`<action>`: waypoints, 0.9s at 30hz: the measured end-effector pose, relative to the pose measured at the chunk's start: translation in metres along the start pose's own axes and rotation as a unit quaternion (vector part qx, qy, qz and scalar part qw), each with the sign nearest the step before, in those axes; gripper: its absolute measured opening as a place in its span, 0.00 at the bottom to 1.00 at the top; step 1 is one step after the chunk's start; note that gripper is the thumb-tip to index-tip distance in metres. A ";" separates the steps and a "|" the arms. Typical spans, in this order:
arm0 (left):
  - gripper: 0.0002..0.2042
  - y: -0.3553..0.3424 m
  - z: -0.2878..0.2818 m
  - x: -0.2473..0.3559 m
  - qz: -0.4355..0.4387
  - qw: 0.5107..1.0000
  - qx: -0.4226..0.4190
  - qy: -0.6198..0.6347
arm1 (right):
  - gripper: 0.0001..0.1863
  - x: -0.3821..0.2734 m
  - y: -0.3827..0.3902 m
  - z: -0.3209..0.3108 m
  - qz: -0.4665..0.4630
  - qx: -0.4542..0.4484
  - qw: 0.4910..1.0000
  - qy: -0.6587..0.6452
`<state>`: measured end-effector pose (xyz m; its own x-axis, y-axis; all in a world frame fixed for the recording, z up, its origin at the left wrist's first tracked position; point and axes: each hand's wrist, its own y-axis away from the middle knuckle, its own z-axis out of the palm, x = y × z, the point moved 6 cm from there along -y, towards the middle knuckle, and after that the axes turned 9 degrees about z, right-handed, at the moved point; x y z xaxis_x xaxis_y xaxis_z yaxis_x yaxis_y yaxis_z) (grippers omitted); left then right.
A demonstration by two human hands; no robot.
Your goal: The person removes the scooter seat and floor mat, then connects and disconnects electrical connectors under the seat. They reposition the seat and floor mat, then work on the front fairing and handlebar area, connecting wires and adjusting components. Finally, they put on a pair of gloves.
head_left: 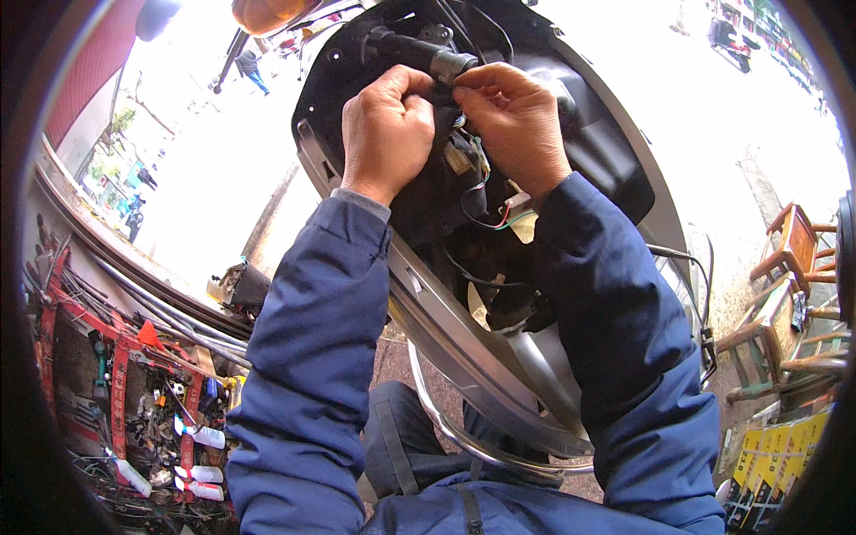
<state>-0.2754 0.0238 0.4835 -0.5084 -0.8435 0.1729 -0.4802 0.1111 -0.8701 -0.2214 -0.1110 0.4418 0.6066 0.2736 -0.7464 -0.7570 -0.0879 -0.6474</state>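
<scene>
A head-worn fisheye looks forward and down, close over the bare left hand (388,138) and right hand (517,129) toward twelve o'clock. Navy-blue fabric sleeves (312,357) enter from seven and five.

Sleeves (312,374) navy; housing (615,156) blk; wires (506,215) red/grn; rack (119,383) red; boxes (776,459) yel w/ blk.

A gap is found between the left hand (386,134) and the right hand (517,125), though it is crossed by loose wires (505,218) and obstructed by a pale connector (458,160). Forward reach is blocked by a black tube (415,52); the lower left side is bounded by a silver panel edge (446,312).
</scene>
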 end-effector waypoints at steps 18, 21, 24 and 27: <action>0.06 -0.002 0.011 -0.023 -0.035 0.995 -0.020 0.087 | 0.15 -0.009 0.007 0.007 -0.115 -0.028 0.972 0.203; 0.06 -0.006 0.012 -0.025 0.011 0.996 -0.006 0.090 | 0.16 -0.002 0.008 0.004 -0.129 -0.044 0.974 0.183; 0.08 -0.006 0.011 -0.025 -0.005 0.998 -0.033 0.055 | 0.12 0.006 0.006 -0.001 -0.107 -0.018 0.992 0.061; 0.09 -0.004 0.008 -0.014 -0.019 0.997 -0.049 0.049 | 0.07 0.021 0.000 -0.009 0.017 -0.011 1.000 -0.022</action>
<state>-0.2601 0.0311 0.4810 -0.5537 -0.7929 0.2545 -0.5655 0.1336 -0.8139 -0.2065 -0.1138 0.4248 0.5686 0.3122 -0.7610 -0.7715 -0.1186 -0.6251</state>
